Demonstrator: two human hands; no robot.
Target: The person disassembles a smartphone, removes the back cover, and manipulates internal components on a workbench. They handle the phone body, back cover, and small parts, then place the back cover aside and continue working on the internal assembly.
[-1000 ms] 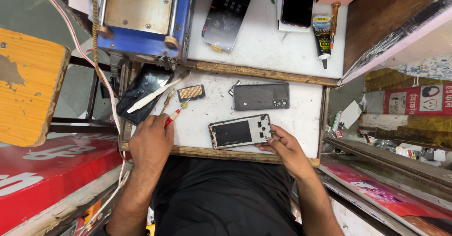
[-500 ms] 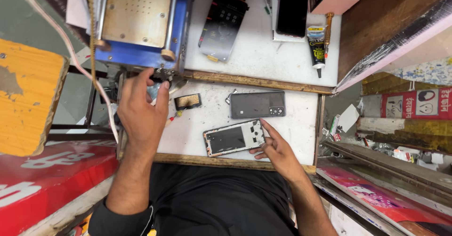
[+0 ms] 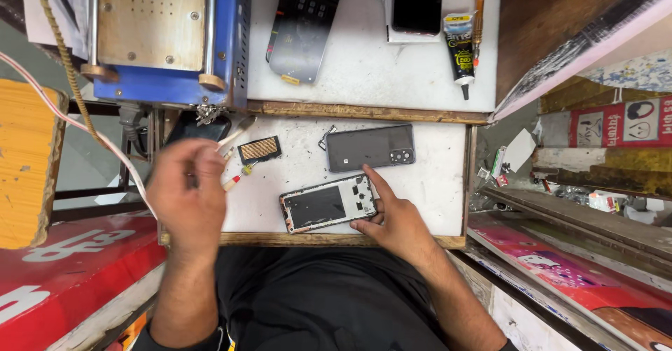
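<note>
An opened phone frame (image 3: 318, 207), screen side down with its inside showing, lies on the white bench top (image 3: 434, 190). My right hand (image 3: 392, 221) grips its right end, with the index finger along the edge and the thumb below. My left hand (image 3: 185, 197) is blurred at the bench's left edge, fingers curled. It covers the lower end of a thin white tool (image 3: 238, 132); whether it grips the tool is unclear. A small red and yellow screwdriver (image 3: 238, 177) lies just right of its fingers. A dark grey back cover (image 3: 371, 148) lies above the frame.
A small black and gold part (image 3: 259, 149) lies near the screwdriver, and a black phone (image 3: 199, 123) at the bench's left edge. On the upper shelf stand a blue machine (image 3: 168, 43), a dark display panel (image 3: 301, 29), a glue tube (image 3: 460, 50) and another phone (image 3: 416, 1). A yellow stool (image 3: 28, 162) stands left.
My left hand reached up to the black phone and white tool, then drew back down and left. My right hand stayed on the phone frame, which turned slightly.
</note>
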